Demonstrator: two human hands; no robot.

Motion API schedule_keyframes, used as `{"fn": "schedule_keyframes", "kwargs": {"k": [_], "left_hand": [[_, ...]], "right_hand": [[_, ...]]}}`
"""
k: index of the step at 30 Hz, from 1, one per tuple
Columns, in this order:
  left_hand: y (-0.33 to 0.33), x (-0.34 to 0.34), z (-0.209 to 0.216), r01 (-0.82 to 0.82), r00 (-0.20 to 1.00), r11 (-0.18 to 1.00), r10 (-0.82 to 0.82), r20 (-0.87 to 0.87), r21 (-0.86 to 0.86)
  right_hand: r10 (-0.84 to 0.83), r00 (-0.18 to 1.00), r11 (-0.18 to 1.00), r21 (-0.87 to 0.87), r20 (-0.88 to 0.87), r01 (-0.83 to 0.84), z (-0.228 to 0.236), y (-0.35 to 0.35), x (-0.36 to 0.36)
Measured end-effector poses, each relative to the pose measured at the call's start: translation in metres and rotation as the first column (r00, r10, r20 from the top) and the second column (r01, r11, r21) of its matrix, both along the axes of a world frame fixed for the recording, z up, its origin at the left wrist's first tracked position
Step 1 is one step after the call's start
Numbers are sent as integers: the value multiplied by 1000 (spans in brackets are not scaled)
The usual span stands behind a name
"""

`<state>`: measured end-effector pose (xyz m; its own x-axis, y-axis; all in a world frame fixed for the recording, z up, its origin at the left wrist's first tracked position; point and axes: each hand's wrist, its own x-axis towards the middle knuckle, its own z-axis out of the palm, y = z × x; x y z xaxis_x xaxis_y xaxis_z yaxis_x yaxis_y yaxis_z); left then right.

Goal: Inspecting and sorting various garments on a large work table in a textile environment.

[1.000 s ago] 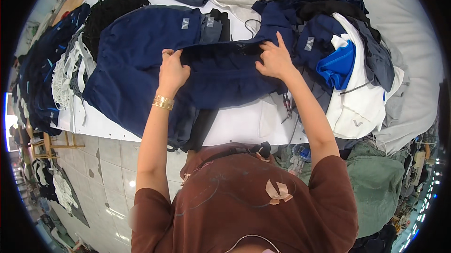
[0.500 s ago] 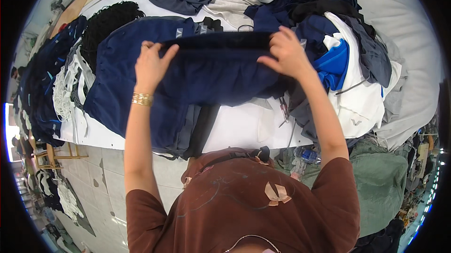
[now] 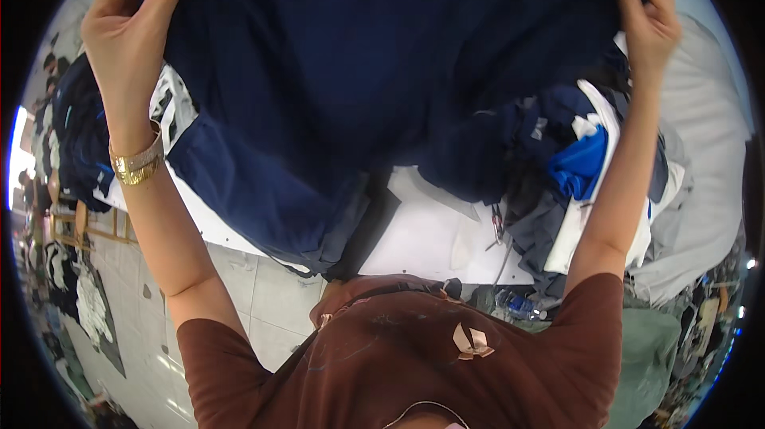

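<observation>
A wide navy blue garment (image 3: 382, 47), seemingly a pair of shorts, is spread between my raised hands. My left hand (image 3: 127, 39) grips its upper left edge, thumb on the near side. At the opposite upper corner, my right hand (image 3: 649, 27) pinches the cloth between thumb and fingers. The top edge runs out of view. Below the raised cloth, a stack of folded navy garments (image 3: 247, 182) lies on the white table (image 3: 422, 230), partly covered by it.
Right of the raised garment lie a bright blue cloth (image 3: 579, 164) and white garments (image 3: 594, 222), beside a large grey fabric heap (image 3: 701, 158). Small thread snips (image 3: 498, 223) rest on the table. A plastic bottle (image 3: 518, 304) is by the table's near edge; a wooden stool (image 3: 88, 226) stands left.
Both hands have risen and moved farther apart, lifting and spreading the navy garment. It now hides the far part of the table and much of the stack.
</observation>
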<state>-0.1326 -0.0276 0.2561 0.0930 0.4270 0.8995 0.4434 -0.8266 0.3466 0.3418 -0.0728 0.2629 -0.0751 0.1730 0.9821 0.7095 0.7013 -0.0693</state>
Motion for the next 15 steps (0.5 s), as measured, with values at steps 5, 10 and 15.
{"fn": "schedule_keyframes", "kwargs": {"k": [5, 10, 15], "left_hand": [[-51, 24, -19, 45, 997, 998, -43, -57, 44], [-70, 19, -78, 109, 992, 985, -117, -54, -131], [-80, -28, -146, 67, 996, 921, -38, 82, -384]], "right_hand": [[-178, 984, 979, -106, -24, 174, 2, 15, -11], [-477, 871, 878, 25, 119, 477, -38, 76, -26], [-203, 889, 975, 0, 410, 223, -94, 152, -111]]}}
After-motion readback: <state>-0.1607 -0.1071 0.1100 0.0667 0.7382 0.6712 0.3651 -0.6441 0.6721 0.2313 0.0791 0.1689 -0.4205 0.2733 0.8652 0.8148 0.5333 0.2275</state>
